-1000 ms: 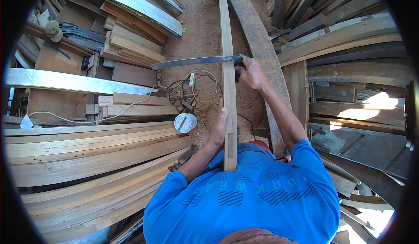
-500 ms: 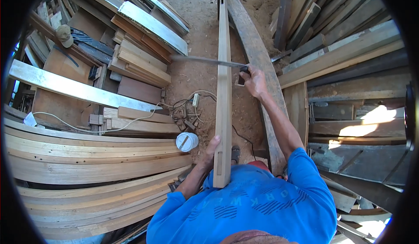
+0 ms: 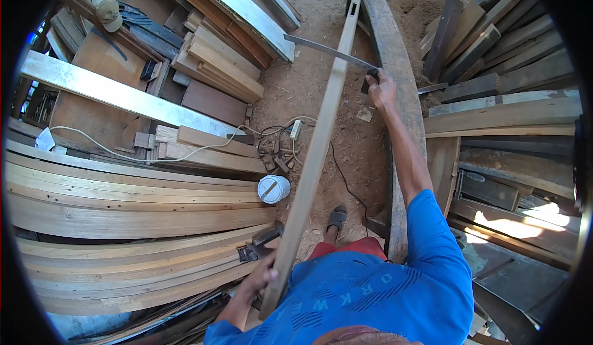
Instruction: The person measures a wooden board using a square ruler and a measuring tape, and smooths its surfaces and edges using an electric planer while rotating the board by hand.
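A long squared wooden beam [image 3: 315, 153] runs away from my body, its near end low by my blue shirt and a slot cut near its far end. My left hand [image 3: 258, 277] is closed at the beam's left side near the close end; part of the grip is hidden. Farther out, my right hand [image 3: 383, 90] is closed round the dark handle of a handsaw [image 3: 321, 48]. The saw's thin blade lies across the beam and points left. I cannot tell whether its teeth have cut into the wood.
A thick plank bench [image 3: 395, 67] stands right of the beam. Stacked boards [image 3: 136, 212] fill the left side, with more timber [image 3: 506, 119] on the right. A white bucket [image 3: 274, 189], a power strip [image 3: 296, 129] and cables are on the dirt floor near my sandalled foot [image 3: 336, 218].
The beam has tilted, its near end shifting left and towards me with my left hand. My right hand still holds the saw across it. The whole view has shifted a little.
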Motion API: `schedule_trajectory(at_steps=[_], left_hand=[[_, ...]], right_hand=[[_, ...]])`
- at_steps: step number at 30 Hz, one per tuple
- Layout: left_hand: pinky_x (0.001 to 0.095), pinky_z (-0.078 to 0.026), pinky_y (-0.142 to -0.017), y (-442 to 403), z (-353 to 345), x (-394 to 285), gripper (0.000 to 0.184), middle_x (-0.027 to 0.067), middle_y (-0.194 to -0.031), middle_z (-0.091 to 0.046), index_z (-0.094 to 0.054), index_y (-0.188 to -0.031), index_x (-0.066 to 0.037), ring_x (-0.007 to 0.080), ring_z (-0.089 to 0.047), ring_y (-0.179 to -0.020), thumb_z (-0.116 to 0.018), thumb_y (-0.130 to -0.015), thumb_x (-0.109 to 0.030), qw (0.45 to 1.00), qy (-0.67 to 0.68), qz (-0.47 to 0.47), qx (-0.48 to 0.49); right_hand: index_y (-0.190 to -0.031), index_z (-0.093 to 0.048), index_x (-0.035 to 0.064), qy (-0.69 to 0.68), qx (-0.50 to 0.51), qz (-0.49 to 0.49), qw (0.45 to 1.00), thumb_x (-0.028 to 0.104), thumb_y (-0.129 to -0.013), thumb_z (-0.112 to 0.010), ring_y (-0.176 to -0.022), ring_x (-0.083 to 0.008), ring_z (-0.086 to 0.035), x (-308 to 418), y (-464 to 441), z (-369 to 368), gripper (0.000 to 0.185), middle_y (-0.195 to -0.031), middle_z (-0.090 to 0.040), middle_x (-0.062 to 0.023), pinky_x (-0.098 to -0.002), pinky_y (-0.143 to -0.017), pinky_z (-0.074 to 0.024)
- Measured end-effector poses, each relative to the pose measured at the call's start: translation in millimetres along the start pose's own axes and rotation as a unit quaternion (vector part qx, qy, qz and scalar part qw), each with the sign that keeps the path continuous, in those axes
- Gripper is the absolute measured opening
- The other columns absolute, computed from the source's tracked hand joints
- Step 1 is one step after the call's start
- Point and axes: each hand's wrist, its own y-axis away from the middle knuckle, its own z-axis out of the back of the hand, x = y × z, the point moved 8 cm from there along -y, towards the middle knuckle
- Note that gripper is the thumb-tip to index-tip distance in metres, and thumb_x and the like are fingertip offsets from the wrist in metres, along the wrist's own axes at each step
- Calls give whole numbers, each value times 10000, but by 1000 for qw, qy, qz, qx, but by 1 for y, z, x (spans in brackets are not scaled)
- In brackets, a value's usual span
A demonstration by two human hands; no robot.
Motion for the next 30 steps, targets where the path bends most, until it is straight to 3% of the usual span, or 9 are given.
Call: schedule_trajectory(at_steps=[3,10,13,18,19,21,23,25,30], left_hand=[[379,-87,-1213,28,-36,8,1251,165,-1645,-151,-167,-1572,10,253,-145,-1512,-717,-665,-653,999,13,21,36],[385,-135,-1203,46,-45,58,1120,185,-1598,-282,-385,-1472,84,259,-221,-1485,-761,-652,-580,990,103,85,54],[389,-91,-1213,37,-52,43,1129,198,-1637,-176,-358,-1494,68,273,-125,-1519,-749,-654,-577,991,118,61,28],[376,-307,-1121,38,-39,59,1087,166,-1417,-511,-453,-1416,66,245,-449,-1322,-825,-588,-531,992,113,43,-31],[376,-300,-1125,37,-38,62,1083,168,-1420,-509,-455,-1418,62,248,-445,-1327,-827,-584,-522,992,117,45,-31],[380,-207,-1159,35,-41,51,1119,170,-1500,-384,-380,-1466,46,255,-325,-1398,-795,-602,-531,991,122,38,-23],[387,-35,-1219,29,-48,34,1200,171,-1654,-140,-224,-1560,22,264,-91,-1532,-729,-645,-568,992,122,21,0],[416,-131,-1211,24,-42,25,1166,199,-1619,-222,-269,-1542,29,310,-211,-1494,-705,-654,-588,991,132,3,-33],[449,-283,-1117,-17,-18,0,1081,231,-1496,-348,-335,-1502,24,355,-366,-1354,-642,-700,-633,972,232,-44,-16]], right_hand=[[-1027,-661,49,-2,8,43,999,140,-877,-662,-874,-395,-662,-12,-27,-21,175,-908,-688,-214,-432,-763,-497],[-1043,-682,97,-38,54,53,996,112,-882,-638,-895,-385,-669,-38,-42,-68,168,-933,-698,-199,-425,-773,-499],[-1075,-694,123,-10,71,48,996,124,-881,-641,-919,-369,-673,-42,-42,-68,202,-946,-706,-190,-421,-800,-501],[-1096,-702,141,8,95,20,995,128,-882,-637,-955,-369,-668,-32,-40,-65,224,-985,-711,-178,-424,-822,-505],[-1100,-703,145,1,102,7,995,130,-882,-636,-961,-370,-667,-35,-40,-67,228,-993,-711,-176,-424,-826,-505],[-1101,-703,136,7,107,1,994,142,-883,-639,-959,-370,-666,-38,-41,-70,227,-996,-711,-177,-426,-828,-505],[-1098,-701,119,3,82,14,997,159,-885,-644,-956,-374,-664,-39,-37,-62,224,-994,-709,-183,-428,-830,-505],[-1092,-698,94,-13,26,52,998,179,-889,-651,-953,-382,-661,-29,-22,-46,225,-987,-705,-193,-430,-832,-504],[-1038,-645,-23,-60,-163,-65,983,244,-935,-629,-852,-365,-645,-69,67,40,287,-914,-663,-232,-425,-783,-489]])
